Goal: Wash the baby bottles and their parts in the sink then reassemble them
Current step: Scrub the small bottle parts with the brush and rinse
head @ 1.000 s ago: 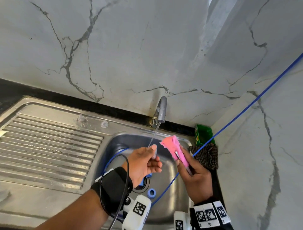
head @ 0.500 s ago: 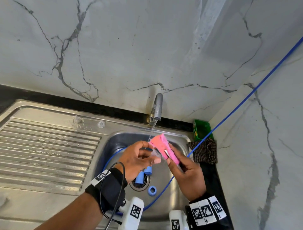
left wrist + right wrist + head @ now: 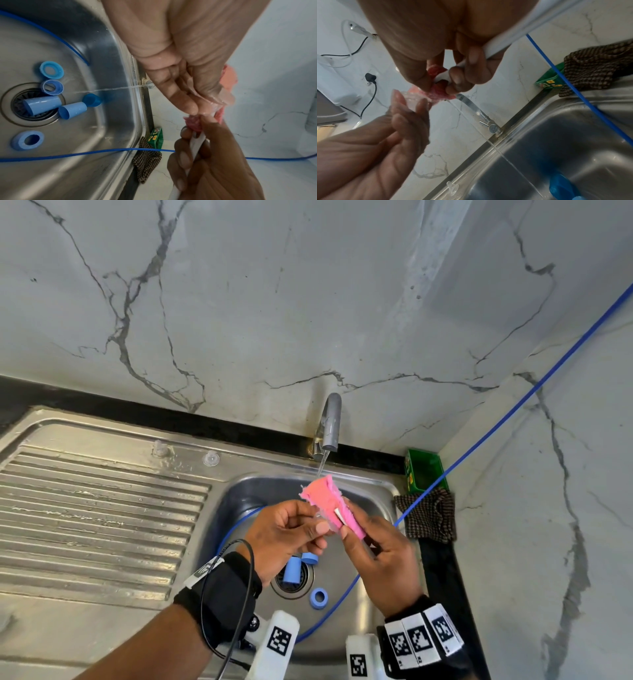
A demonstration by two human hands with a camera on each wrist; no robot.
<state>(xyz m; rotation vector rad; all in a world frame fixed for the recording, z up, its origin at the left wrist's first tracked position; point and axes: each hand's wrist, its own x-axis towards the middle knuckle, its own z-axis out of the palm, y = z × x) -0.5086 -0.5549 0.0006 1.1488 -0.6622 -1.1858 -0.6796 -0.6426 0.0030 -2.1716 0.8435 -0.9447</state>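
Over the sink (image 3: 239,494), my left hand (image 3: 317,522) pinches a small clear teat (image 3: 412,98) between thumb and fingers. My right hand (image 3: 346,530) grips the white handle (image 3: 501,40) of a pink sponge brush (image 3: 327,501). The sponge presses against the teat, just below the tap (image 3: 330,422), which runs a thin stream. Several blue bottle parts lie around the drain: two tubes (image 3: 42,104) (image 3: 73,110), a cap (image 3: 91,100) and rings (image 3: 27,140) (image 3: 52,69). The teat is mostly hidden by fingers and sponge.
A ribbed draining board (image 3: 96,508) lies to the left, with two clear teats (image 3: 161,448) (image 3: 211,458) on the ledge behind it. A green box (image 3: 424,470) and a checked cloth (image 3: 426,515) sit in the right corner. A blue cable (image 3: 496,422) crosses the basin.
My hands have come together. The left hand moved the teat out of the water stream, and the pink sponge now presses against it.
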